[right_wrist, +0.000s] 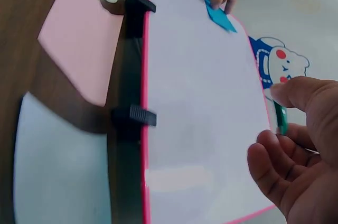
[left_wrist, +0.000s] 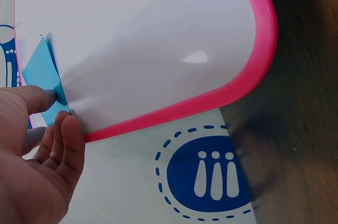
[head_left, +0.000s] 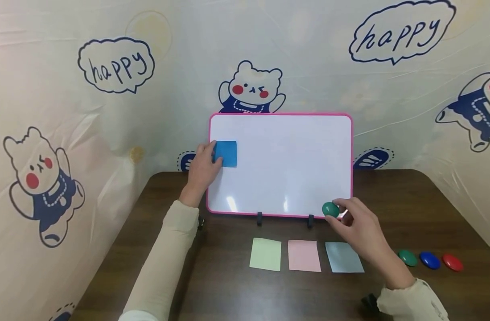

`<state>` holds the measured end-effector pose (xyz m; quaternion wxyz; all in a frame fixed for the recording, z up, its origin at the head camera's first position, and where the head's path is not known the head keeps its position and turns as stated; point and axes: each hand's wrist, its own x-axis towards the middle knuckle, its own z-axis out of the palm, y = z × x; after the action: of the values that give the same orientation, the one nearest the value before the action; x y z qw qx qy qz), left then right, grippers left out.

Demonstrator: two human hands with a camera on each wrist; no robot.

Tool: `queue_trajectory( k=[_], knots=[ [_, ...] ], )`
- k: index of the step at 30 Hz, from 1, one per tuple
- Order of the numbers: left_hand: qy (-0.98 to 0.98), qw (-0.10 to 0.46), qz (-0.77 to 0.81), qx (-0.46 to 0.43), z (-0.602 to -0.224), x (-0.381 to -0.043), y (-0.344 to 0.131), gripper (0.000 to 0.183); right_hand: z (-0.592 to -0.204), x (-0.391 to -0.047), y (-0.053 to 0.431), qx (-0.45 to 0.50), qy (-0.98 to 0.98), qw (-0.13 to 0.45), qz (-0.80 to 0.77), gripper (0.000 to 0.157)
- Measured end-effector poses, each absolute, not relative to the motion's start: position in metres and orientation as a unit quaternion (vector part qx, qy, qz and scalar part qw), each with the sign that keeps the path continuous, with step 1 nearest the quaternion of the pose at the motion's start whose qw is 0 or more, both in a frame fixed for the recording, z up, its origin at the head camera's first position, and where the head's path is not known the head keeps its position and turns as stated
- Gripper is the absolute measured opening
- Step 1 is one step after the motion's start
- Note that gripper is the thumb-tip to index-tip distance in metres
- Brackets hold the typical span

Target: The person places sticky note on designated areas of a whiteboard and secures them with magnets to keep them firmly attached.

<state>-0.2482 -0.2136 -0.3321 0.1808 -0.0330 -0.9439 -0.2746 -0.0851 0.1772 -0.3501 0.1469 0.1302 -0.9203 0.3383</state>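
At the left side of the whiteboard [head_left: 281, 165], my left hand [head_left: 204, 167] holds a bright blue sticky note [head_left: 227, 154] by its left edge. In the left wrist view the thumb lies on this sticky note [left_wrist: 42, 71], and its free edge stands off the board. My right hand [head_left: 361, 225] pinches a round green magnet [head_left: 330, 209] between thumb and fingers, in front of the board's lower right corner. The right wrist view shows the green magnet [right_wrist: 281, 117] edge-on, partly hidden by the fingers.
The pink-framed board stands upright on black feet [head_left: 259, 218]. In front lie a green paper square [head_left: 265, 254], a pink one [head_left: 304, 256] and a pale blue one [head_left: 343, 257]. To the right are green [head_left: 407, 257], blue [head_left: 430, 260] and red [head_left: 452, 262] magnets.
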Motion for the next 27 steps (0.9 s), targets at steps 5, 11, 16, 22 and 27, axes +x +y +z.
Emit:
queue_trajectory(
  k=[5,11,16,22,27],
  knots=[
    [-0.944,0.178,-0.277,-0.032,-0.335,-0.25,-0.215,0.06,-0.347,-0.099,0.158,0.13,-0.907,0.183,0.356,0.041],
    [-0.944,0.177,-0.276,-0.028,-0.335,-0.251,-0.215,0.06,-0.338,-0.115,0.133,0.146,-0.894,0.2,0.374,0.04],
    [-0.945,0.174,-0.276,-0.023,-0.334,-0.25,-0.214,0.06,-0.334,-0.13,0.112,0.16,-0.883,0.197,0.394,0.04],
    [-0.947,0.171,-0.272,-0.016,-0.335,-0.251,-0.213,0.061,-0.329,-0.145,0.087,0.18,-0.872,0.191,0.413,0.04],
    [-0.947,0.174,-0.271,-0.014,-0.336,-0.252,-0.213,0.061,-0.327,-0.157,0.067,0.198,-0.865,0.195,0.417,0.04]
  ],
)
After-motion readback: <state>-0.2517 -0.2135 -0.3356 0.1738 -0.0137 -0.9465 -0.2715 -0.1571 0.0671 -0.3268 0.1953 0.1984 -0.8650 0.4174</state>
